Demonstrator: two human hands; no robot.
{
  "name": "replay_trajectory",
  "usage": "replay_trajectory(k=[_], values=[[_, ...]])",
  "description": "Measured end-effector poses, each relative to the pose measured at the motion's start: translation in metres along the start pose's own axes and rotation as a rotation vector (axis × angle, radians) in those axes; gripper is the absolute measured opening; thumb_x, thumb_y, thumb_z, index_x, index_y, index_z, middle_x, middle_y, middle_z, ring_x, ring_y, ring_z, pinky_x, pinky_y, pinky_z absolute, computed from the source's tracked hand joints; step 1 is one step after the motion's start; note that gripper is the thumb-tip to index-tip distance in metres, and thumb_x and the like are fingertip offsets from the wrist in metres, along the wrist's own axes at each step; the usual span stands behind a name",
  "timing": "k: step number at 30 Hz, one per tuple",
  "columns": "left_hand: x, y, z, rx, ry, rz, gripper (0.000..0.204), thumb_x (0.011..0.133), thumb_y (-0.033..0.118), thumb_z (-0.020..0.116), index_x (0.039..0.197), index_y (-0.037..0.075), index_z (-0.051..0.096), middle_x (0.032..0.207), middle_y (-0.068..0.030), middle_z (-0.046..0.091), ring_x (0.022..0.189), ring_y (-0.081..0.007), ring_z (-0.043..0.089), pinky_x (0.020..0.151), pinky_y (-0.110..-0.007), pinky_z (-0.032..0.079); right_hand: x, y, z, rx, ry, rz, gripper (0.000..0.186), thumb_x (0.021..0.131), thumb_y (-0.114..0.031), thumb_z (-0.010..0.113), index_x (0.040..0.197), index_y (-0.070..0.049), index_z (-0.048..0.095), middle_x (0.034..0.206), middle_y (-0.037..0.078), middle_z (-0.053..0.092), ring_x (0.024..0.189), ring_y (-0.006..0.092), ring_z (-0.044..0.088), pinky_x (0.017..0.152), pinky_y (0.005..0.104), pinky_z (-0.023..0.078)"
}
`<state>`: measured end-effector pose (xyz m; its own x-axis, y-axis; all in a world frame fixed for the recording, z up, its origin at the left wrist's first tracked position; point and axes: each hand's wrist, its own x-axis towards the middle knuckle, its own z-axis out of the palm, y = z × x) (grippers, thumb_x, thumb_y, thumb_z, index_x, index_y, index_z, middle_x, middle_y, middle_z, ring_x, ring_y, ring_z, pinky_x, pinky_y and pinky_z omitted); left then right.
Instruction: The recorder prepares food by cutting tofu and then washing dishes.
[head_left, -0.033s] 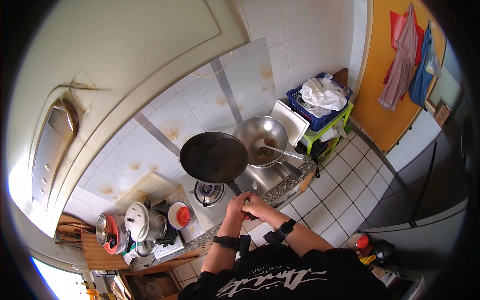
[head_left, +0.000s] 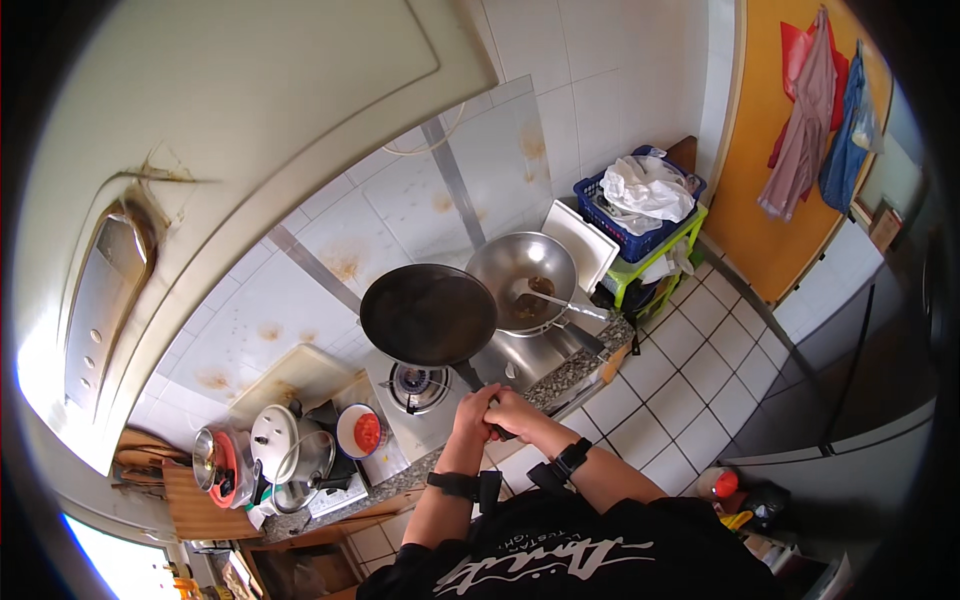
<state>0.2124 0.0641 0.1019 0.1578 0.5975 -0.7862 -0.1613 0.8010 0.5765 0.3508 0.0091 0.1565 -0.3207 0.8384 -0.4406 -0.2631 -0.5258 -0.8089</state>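
Observation:
Both my left hand (head_left: 472,413) and my right hand (head_left: 511,412) are closed around the handle of a black frying pan (head_left: 428,312). The pan hangs over the gas burner (head_left: 414,390), partly covering it, and its dark inside faces up. Beside it on the right sits a steel wok (head_left: 509,260) holding a brown residue (head_left: 536,288) and a ladle (head_left: 560,302). A white bowl (head_left: 349,430) with red pieces (head_left: 368,431) is to the left of the burner.
Pots and lids (head_left: 278,451) crowd the left counter beside wooden boards (head_left: 185,499). A blue basket (head_left: 623,235) with white cloth rests on a green rack (head_left: 678,257). Range hood (head_left: 260,90) overhangs the stove; tiled floor (head_left: 690,400) and hanging cloths (head_left: 800,140) are right.

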Motion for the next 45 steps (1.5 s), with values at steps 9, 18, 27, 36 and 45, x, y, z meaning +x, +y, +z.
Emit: replay_trajectory(k=[9, 18, 27, 36, 45], values=[[-0.015, 0.015, 0.007, 0.072, 0.011, 0.045, 0.034, 0.102, 0.029, 0.069, 0.111, -0.001, 0.081, 0.072, -0.0161, 0.067, 0.040, -0.0299, 0.056, 0.034, -0.042, 0.042, 0.002, -0.002, 0.001, 0.010, -0.016, -0.061, 0.022, 0.089, -0.006, 0.066, 0.109, 0.005, 0.065, 0.074, 0.013, 0.070, 0.054, 0.0191, 0.065, 0.045, 0.0332, 0.048], [-0.031, 0.028, 0.017, 0.180, 0.032, 0.068, 0.033, 0.100, 0.029, 0.070, 0.108, 0.000, 0.083, 0.069, -0.0150, 0.065, 0.039, -0.0279, 0.055, 0.034, -0.041, 0.041, 0.003, -0.003, 0.000, 0.059, -0.030, -0.139, 0.013, 0.088, -0.003, 0.067, 0.098, 0.005, 0.069, 0.073, 0.012, 0.070, 0.055, 0.0193, 0.067, 0.048, 0.0324, 0.051], [-0.030, 0.031, 0.014, 0.230, 0.041, 0.071, 0.033, 0.098, 0.029, 0.071, 0.106, 0.000, 0.084, 0.067, -0.0160, 0.065, 0.038, -0.0290, 0.054, 0.034, -0.042, 0.041, 0.006, -0.001, 0.000, 0.075, -0.027, -0.130, 0.013, 0.088, -0.004, 0.067, 0.098, 0.004, 0.069, 0.073, 0.012, 0.070, 0.056, 0.0192, 0.067, 0.048, 0.0317, 0.051], [-0.033, 0.035, 0.018, 0.261, 0.083, 0.088, 0.035, 0.096, 0.029, 0.074, 0.105, -0.003, 0.083, 0.067, -0.0148, 0.066, 0.040, -0.0272, 0.055, 0.034, -0.041, 0.040, 0.013, 0.007, 0.000, 0.103, -0.033, -0.134, 0.013, 0.089, -0.005, 0.067, 0.098, 0.003, 0.068, 0.073, 0.012, 0.070, 0.055, 0.0188, 0.067, 0.048, 0.0311, 0.051], [-0.032, 0.036, 0.020, 0.227, 0.112, 0.101, 0.031, 0.091, 0.026, 0.079, 0.090, -0.005, 0.077, 0.062, -0.0109, 0.061, 0.039, -0.0258, 0.055, 0.034, -0.041, 0.040, 0.009, 0.003, -0.002, 0.148, -0.037, -0.116, 0.012, 0.091, -0.008, 0.069, 0.095, 0.004, 0.068, 0.071, 0.012, 0.068, 0.054, 0.0197, 0.066, 0.047, 0.0325, 0.049]])
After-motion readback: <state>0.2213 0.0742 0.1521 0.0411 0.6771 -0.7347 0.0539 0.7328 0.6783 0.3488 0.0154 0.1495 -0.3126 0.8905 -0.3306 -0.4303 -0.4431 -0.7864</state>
